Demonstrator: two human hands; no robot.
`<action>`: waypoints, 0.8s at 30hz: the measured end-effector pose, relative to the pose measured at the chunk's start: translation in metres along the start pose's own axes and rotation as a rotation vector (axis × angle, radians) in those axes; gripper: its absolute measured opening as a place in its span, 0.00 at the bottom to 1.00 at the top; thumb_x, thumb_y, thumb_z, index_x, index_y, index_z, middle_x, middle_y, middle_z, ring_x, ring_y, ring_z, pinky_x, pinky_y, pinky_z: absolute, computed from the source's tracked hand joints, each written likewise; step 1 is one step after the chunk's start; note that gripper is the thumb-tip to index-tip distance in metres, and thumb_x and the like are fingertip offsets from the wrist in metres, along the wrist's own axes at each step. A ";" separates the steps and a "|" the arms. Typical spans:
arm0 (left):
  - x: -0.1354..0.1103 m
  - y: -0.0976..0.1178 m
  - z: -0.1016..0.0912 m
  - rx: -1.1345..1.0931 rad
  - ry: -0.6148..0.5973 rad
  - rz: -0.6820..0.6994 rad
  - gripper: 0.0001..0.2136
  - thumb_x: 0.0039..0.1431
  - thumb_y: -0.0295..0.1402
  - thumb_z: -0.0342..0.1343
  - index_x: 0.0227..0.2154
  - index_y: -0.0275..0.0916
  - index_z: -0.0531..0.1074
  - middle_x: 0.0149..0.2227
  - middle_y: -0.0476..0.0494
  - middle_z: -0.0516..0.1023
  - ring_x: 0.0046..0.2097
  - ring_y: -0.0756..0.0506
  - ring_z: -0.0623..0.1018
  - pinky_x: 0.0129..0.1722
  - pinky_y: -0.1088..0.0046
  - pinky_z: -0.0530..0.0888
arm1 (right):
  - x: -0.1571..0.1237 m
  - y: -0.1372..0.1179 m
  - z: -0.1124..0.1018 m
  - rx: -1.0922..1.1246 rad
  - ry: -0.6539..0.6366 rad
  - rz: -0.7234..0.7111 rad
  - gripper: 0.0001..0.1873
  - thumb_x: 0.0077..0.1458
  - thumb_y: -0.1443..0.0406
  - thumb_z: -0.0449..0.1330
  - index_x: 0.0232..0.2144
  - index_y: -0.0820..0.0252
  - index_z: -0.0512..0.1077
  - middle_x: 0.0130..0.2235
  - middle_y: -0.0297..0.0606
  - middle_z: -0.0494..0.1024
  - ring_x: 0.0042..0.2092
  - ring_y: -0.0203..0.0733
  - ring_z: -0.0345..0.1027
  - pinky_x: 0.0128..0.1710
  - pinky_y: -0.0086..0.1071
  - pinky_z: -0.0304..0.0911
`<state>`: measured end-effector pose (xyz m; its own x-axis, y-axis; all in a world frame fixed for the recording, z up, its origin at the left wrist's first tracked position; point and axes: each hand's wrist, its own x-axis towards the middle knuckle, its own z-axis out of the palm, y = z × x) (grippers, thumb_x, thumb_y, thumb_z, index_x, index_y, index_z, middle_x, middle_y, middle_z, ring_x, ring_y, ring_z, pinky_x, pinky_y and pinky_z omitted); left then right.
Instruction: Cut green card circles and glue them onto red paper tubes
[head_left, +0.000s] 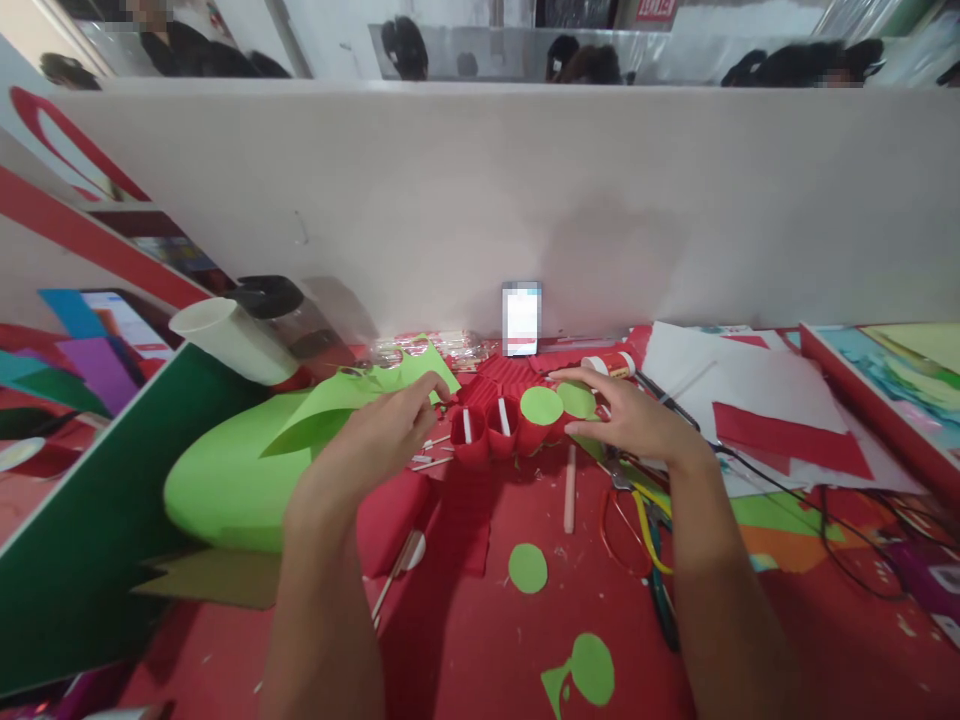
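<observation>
A row of red paper tubes (470, 452) stands at the middle of the table; two are open at the top with a white stick inside each. Green paper discs (541, 406) cover the tops at the right end. My right hand (634, 415) has its thumb and fingers around the rightmost green-topped tube (577, 400). Curled at the left end of the row, my left hand (397, 425) has its fingertips close to the tubes; what they pinch, if anything, is hidden. Loose green discs (528, 568) lie nearer me on the red table.
Scissors (622, 515) and pliers (660, 590) lie under my right forearm. A pink stick (570, 490) is beside them. Green sheets (232, 470) and a white cup (232, 340) stand left. A phone (522, 320) leans on the partition (420, 190); papers (735, 390) lie right.
</observation>
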<state>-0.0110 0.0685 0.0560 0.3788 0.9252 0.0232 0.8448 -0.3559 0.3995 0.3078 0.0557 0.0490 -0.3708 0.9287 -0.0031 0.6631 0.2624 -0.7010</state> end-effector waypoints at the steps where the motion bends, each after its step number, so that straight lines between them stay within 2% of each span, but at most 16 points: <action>1: -0.001 0.001 -0.001 -0.002 -0.005 0.001 0.13 0.65 0.33 0.41 0.45 0.43 0.69 0.22 0.53 0.69 0.24 0.47 0.68 0.26 0.72 0.62 | 0.000 0.000 0.000 -0.012 0.002 0.001 0.32 0.56 0.59 0.65 0.62 0.43 0.65 0.63 0.36 0.71 0.64 0.57 0.63 0.60 0.53 0.64; 5: -0.002 0.008 -0.007 -0.015 0.030 -0.035 0.15 0.69 0.37 0.39 0.46 0.42 0.71 0.25 0.50 0.73 0.28 0.45 0.72 0.31 0.69 0.67 | -0.001 -0.001 -0.001 -0.025 -0.009 -0.010 0.32 0.56 0.58 0.65 0.62 0.42 0.65 0.63 0.35 0.71 0.62 0.56 0.65 0.58 0.52 0.66; 8: -0.004 0.012 -0.012 -0.086 0.084 0.030 0.17 0.70 0.38 0.40 0.49 0.42 0.72 0.39 0.43 0.80 0.39 0.43 0.77 0.41 0.65 0.72 | -0.001 0.000 -0.001 -0.025 -0.015 -0.007 0.33 0.56 0.58 0.65 0.63 0.40 0.64 0.65 0.34 0.69 0.64 0.57 0.63 0.58 0.52 0.66; 10: -0.005 0.013 -0.012 -0.126 0.074 0.103 0.17 0.70 0.40 0.42 0.51 0.43 0.72 0.50 0.41 0.79 0.49 0.41 0.77 0.50 0.62 0.72 | -0.001 0.001 -0.001 -0.025 -0.015 -0.006 0.33 0.55 0.58 0.65 0.63 0.40 0.65 0.64 0.35 0.70 0.65 0.58 0.61 0.57 0.52 0.67; 12: -0.006 0.014 -0.012 -0.136 0.024 0.165 0.17 0.70 0.42 0.45 0.53 0.44 0.72 0.54 0.42 0.77 0.53 0.40 0.76 0.54 0.61 0.71 | -0.001 0.002 -0.001 -0.025 -0.014 -0.007 0.33 0.55 0.58 0.65 0.62 0.40 0.65 0.63 0.36 0.71 0.65 0.59 0.61 0.57 0.53 0.67; 16: -0.005 0.020 -0.009 -0.124 -0.021 0.222 0.13 0.67 0.37 0.51 0.51 0.46 0.73 0.52 0.44 0.78 0.51 0.42 0.77 0.52 0.64 0.73 | -0.001 0.002 -0.001 -0.023 -0.018 -0.007 0.33 0.55 0.58 0.65 0.63 0.41 0.64 0.62 0.37 0.72 0.62 0.57 0.64 0.56 0.52 0.67; 24: -0.002 0.029 -0.008 -0.116 -0.016 0.217 0.08 0.66 0.34 0.51 0.42 0.44 0.74 0.43 0.46 0.79 0.42 0.45 0.77 0.43 0.67 0.73 | -0.002 0.004 -0.002 -0.004 -0.018 -0.032 0.32 0.56 0.58 0.66 0.62 0.44 0.65 0.61 0.38 0.72 0.59 0.55 0.67 0.57 0.52 0.66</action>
<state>0.0097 0.0578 0.0753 0.5531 0.8263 0.1060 0.6942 -0.5275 0.4897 0.3123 0.0555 0.0472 -0.4036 0.9149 0.0064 0.6534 0.2931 -0.6980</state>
